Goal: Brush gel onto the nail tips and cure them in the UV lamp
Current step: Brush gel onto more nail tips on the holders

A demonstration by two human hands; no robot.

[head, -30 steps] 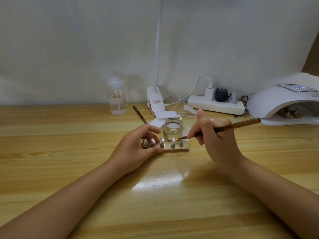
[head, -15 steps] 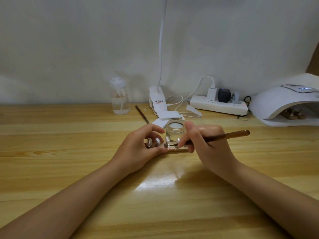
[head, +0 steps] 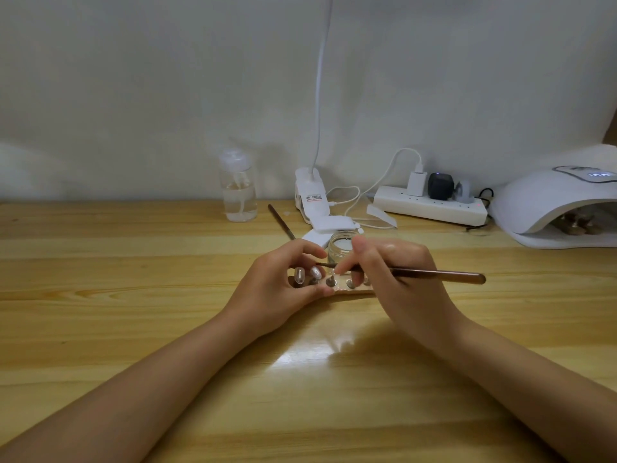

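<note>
Nearest to me, both forearms reach in over the wooden table (head: 133, 345) and meet at the small wooden stand (head: 354, 290) that carries the nail tips (head: 315, 272) on their little pegs. The left hand (head: 277, 289) curls round the stand's left end, thumb in front and fingers behind, steadying it; its grip is closed on the stand. The right hand (head: 394, 279) pinches a thin brown brush (head: 434, 274) between thumb and fingertips, the handle trailing off to the right of the stand. A second ago that brush tip sat over the right-hand end of the stand; it has since slid leftward across the row and now points at the tips just beside the left hand's fingers. I take that to mean gel is being laid on a tip there, with curing yet to come. Just behind the stand sits the small glass jar (head: 340, 248), half hidden by the right hand. The right fingers cover the stand's right end, so I cannot count the tips or see which are coated, and the bristles are too fine to tell whether they touch. Further behind the stand lie a second brush (head: 280, 222), a clip lamp base (head: 310, 198), a clear pump bottle (head: 237, 188) and a power strip (head: 430, 205). Far right of the stand the white UV lamp (head: 551, 202) is cut by the edge; something brown lies inside, unclear.
</note>
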